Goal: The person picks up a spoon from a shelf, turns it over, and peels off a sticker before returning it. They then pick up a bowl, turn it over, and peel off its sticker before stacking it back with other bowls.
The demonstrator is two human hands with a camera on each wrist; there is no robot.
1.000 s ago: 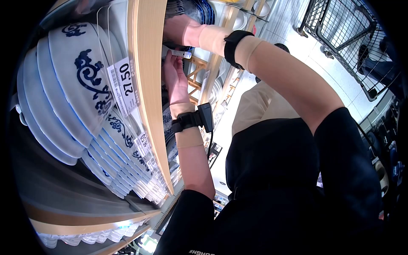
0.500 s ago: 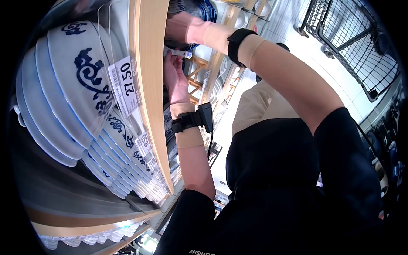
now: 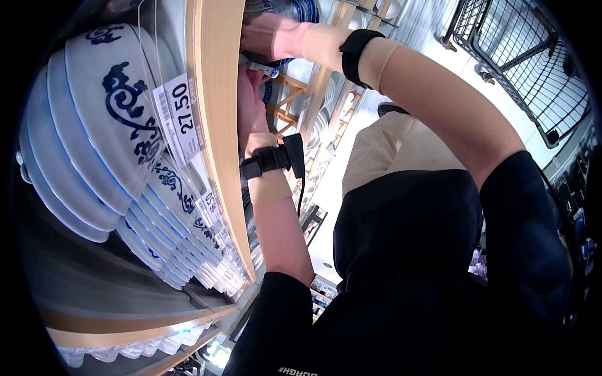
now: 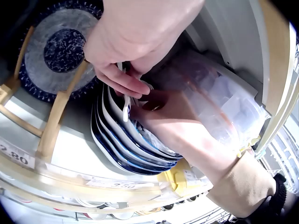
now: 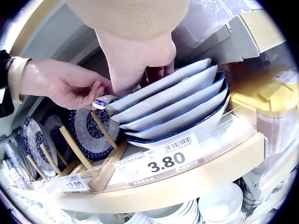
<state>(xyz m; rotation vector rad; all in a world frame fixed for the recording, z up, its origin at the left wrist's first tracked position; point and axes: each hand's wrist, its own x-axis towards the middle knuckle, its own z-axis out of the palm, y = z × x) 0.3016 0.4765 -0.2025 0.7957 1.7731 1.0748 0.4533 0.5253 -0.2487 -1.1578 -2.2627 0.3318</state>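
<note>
My left hand (image 3: 253, 103) pinches a white ceramic spoon (image 5: 103, 101) with a blue pattern near its handle end. In the left wrist view, the spoon handle sticks down past my fingers over a stack of bowls (image 4: 114, 135). These white, blue-rimmed bowls (image 5: 175, 109) stand nested on a shelf behind a clear lip. Close beside the left hand, my right hand (image 3: 273, 36) reaches from above into the top bowl. Its fingers bend down inside and are partly hidden, so I cannot tell what they hold.
Blue-patterned plates (image 5: 93, 133) lean in wooden racks (image 5: 77, 149) beside the bowls. A yellow-lidded container (image 5: 273, 95) is on the other side. Large blue-flowered bowls (image 3: 103, 119) fill the shelf nearest the head camera. A black wire cart (image 3: 514, 56) stands in the aisle.
In the head view, my left hand and wrist have shifted up and a little left, carrying the spoon handle along. My right hand has moved slightly up, staying at the bowls.
</note>
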